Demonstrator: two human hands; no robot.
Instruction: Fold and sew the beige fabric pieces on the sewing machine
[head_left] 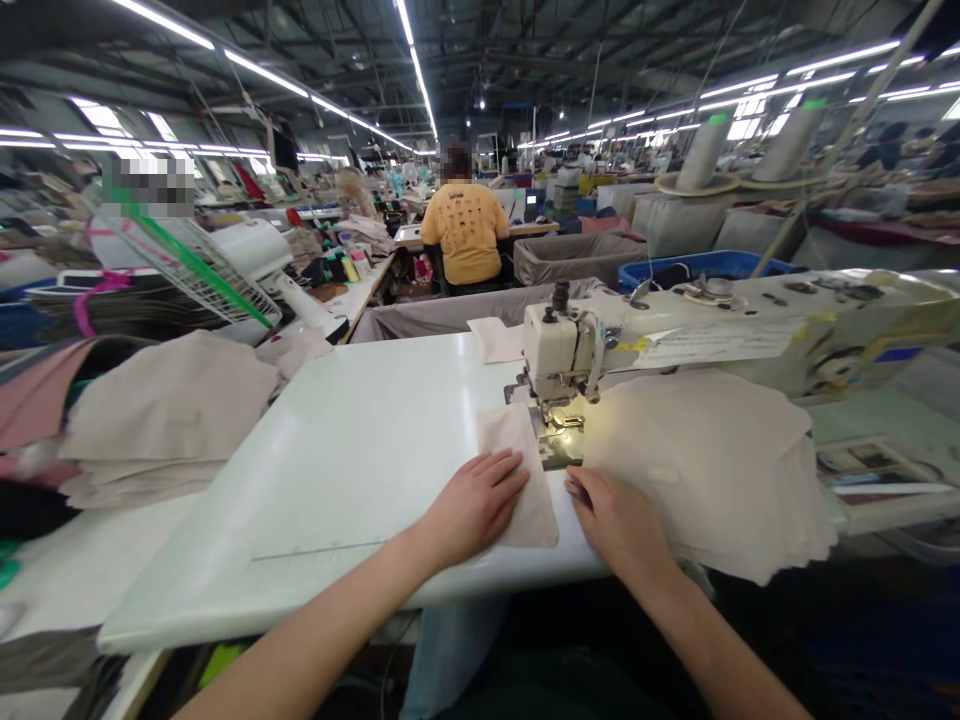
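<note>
My left hand (474, 505) lies flat, fingers stretched out, on a small cream fabric piece (538, 515) at the left of the needle area. To the right, my right hand (626, 515) is closed, with thumb and forefinger together just in front of the metal needle plate (555, 460). A small dark spot shows between those fingers, too small to name. The lit presser foot (566, 424) of the sewing machine (566, 350) stands just beyond both hands. A stack of cream fabric pieces (720, 460) lies beside my right hand, beneath the machine arm.
Another cream piece (496, 340) lies behind the machine head. Folded cream fabric (165, 400) is piled at the left, near a white fan (255, 250). Beyond the pale table (352, 430) are a grey cloth bin (577, 258) and a seated person in a yellow shirt (465, 230).
</note>
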